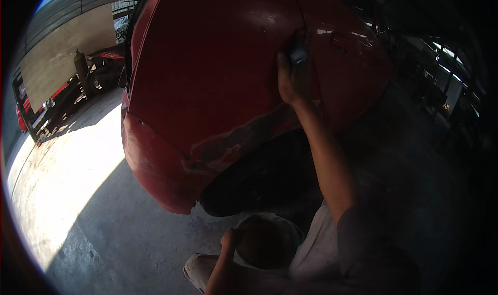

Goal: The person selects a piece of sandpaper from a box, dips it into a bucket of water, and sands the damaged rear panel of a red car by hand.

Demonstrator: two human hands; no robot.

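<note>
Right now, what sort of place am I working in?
Probably a vehicle body repair shop, open to daylight on one side. The signs: a red vehicle panel under your right hand, a dull, scraped-looking patch along its lower edge, and what looks like a gas cylinder off left.

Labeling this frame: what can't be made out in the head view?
All in the head view:
Pale bluish thing at the right hand: kind and full shape, partly covered by the hand.
Left hand: whether it grips the bucket; too dark and small.
Bucket's contents: lost in deep shadow.
Black tyre-like shape: upper part, behind the red body panel.
Background at right: too dark, cut off by the fisheye rim.
</note>
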